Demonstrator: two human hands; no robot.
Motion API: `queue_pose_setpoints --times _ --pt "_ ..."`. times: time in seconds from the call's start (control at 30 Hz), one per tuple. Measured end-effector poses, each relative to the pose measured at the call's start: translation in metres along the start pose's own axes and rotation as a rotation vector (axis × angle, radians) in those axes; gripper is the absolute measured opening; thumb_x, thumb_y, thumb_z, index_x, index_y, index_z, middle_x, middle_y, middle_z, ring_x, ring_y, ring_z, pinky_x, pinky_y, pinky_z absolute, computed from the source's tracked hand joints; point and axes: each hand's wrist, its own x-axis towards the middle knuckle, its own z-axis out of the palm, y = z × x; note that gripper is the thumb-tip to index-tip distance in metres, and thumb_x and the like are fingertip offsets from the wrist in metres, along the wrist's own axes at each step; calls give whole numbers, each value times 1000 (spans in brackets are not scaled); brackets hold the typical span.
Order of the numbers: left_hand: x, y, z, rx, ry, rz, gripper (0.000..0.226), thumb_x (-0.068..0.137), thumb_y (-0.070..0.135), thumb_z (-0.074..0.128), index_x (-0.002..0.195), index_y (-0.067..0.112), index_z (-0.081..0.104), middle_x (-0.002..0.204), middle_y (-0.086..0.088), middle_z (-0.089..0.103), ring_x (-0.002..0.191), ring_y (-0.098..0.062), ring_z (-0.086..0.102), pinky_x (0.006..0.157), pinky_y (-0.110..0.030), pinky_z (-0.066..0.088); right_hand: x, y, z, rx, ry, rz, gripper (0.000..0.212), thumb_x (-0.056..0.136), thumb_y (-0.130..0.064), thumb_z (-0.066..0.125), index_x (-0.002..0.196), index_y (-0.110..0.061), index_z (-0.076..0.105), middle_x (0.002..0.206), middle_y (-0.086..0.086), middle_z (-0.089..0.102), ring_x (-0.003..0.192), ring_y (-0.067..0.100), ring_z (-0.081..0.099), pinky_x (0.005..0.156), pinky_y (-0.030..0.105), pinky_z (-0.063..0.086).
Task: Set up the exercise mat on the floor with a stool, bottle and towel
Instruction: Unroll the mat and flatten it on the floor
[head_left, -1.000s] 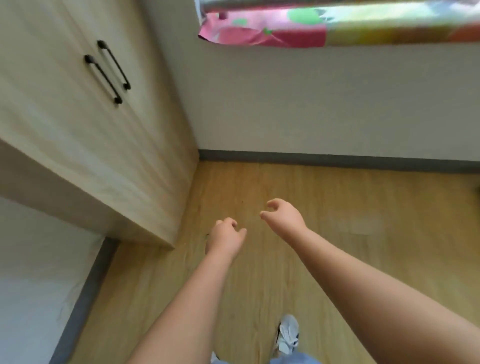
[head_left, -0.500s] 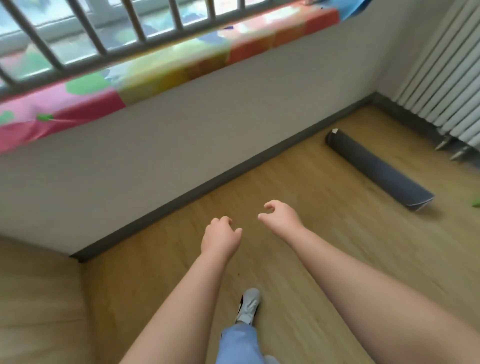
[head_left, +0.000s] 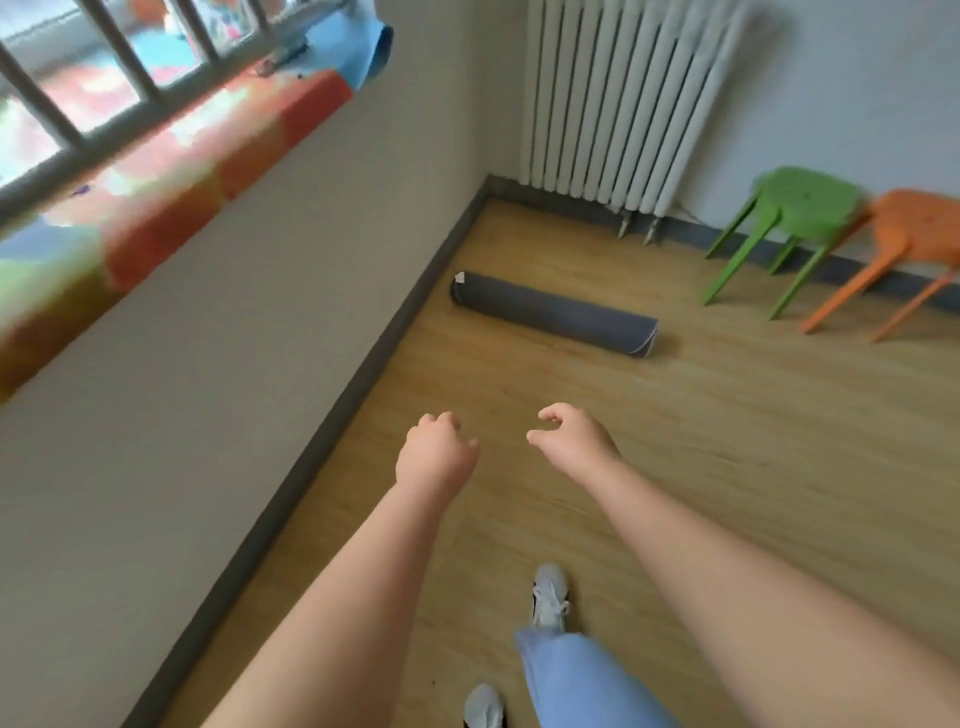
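Note:
A dark grey exercise mat (head_left: 550, 313) lies rolled up on the wooden floor, close to the wall's skirting. A green plastic stool (head_left: 795, 208) and an orange stool (head_left: 914, 228) stand at the far right against the back wall. My left hand (head_left: 434, 457) and my right hand (head_left: 571, 436) are held out in front of me, well short of the mat. Both hold nothing, with fingers loosely curled and apart. No bottle or towel is in view.
A white radiator (head_left: 618, 104) hangs on the back wall behind the mat. A barred window with a colourful cloth (head_left: 171, 171) on its sill runs along the left wall. My feet in white shoes (head_left: 548, 597) stand on the floor.
The view has swung right, from the wooden cupboard past the window wall. The rolled mat, the radiator and the two stools have come into view. My hands keep the same pose.

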Motion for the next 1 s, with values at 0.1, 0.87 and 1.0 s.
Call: queue_pose_setpoints --times 0.1,0.87,1.0 --pt "47 46 5 45 -28 80 44 90 35 49 130 18 50 127 -4 48 116 -24 48 84 -35 46 45 6 -31 31 48 48 42 83 -33 61 124 -25 57 124 -1 59 93 18 57 79 27 44" --pt "343 237 13 244 -226 294 43 93 25 47 135 17 45 131 -4 48 119 -24 44 83 -35 46 352 -17 -162 38 91 237 45 86 -31 60 130 -27 53 127 0 59 95 19 56 73 26 41" --pt "402 261 10 316 -282 341 40 91 22 46 130 16 48 128 -4 49 118 -23 45 84 -34 45 403 -28 -170 3 102 264 47 86 -32 61 131 -28 52 131 -1 57 101 19 58 71 25 41"
